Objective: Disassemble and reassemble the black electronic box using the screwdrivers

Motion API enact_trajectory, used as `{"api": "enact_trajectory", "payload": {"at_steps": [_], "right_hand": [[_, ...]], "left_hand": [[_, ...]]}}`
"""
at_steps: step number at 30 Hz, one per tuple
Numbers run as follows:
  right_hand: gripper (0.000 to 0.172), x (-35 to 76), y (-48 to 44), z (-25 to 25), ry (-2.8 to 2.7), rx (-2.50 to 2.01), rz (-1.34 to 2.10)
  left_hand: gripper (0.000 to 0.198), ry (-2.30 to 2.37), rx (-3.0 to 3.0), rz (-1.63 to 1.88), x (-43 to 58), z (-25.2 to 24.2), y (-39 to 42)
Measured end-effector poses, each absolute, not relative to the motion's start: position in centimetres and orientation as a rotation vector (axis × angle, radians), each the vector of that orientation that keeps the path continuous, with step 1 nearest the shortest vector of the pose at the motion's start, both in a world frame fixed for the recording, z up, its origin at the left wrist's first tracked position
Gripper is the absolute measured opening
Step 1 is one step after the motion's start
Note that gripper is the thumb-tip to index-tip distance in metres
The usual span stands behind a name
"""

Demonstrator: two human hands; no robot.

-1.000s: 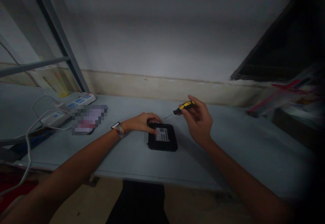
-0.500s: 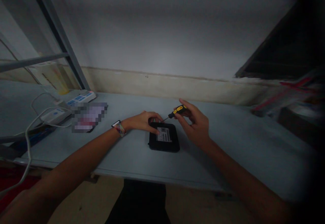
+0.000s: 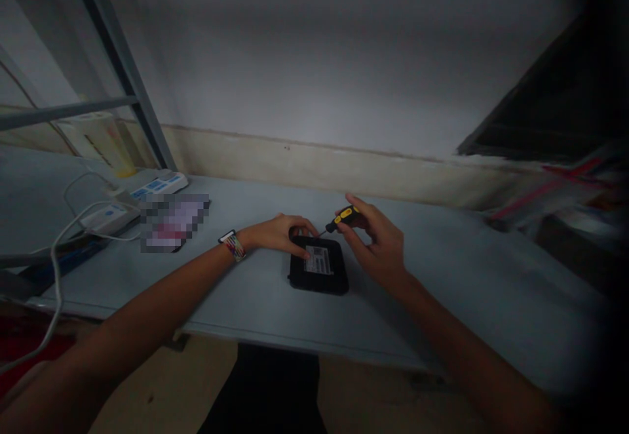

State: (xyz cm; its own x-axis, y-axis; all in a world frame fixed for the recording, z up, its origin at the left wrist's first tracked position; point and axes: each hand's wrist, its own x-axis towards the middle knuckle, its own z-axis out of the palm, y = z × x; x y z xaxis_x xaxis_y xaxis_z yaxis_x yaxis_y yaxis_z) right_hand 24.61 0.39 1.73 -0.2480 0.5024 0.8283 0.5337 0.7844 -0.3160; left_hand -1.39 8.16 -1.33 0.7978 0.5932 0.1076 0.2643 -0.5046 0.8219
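A flat black box with rounded corners (image 3: pixel 319 283) lies on the table, a printed white label on its upper face. My left hand (image 3: pixel 282 234) grips its far left corner, thumb on top beside the label and fingers at the far edge. In my right hand (image 3: pixel 376 240) is a screwdriver (image 3: pixel 348 215) with a black and yellow handle, pinched between thumb and fingers. Its thin shaft slants down to the left, and the tip meets the box's far edge close to my left fingers. The exact contact point is too small to make out.
Left on the pale table (image 3: pixel 236 309) are a phone-like object with a blurred screen (image 3: pixel 179 221), a white power strip (image 3: pixel 160 186) with cables, and a clear yellowish container (image 3: pixel 105 145). A metal frame post (image 3: pixel 142 113) rises there. Transparent plastic with red edging (image 3: pixel 545 191) lies at right.
The camera view has shifted slightly. Both hands, the screwdriver and the black box keep nearly the same places relative to each other.
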Motion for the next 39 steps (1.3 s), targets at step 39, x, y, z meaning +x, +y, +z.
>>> {"api": "enact_trajectory", "payload": {"at_steps": [39], "right_hand": [[0.009,20.5,3.2,4.1,-1.691,-0.654,0.351]], "left_hand": [[0.058,0.656,2.209,0.508,-1.3,-1.0,7.7]]}}
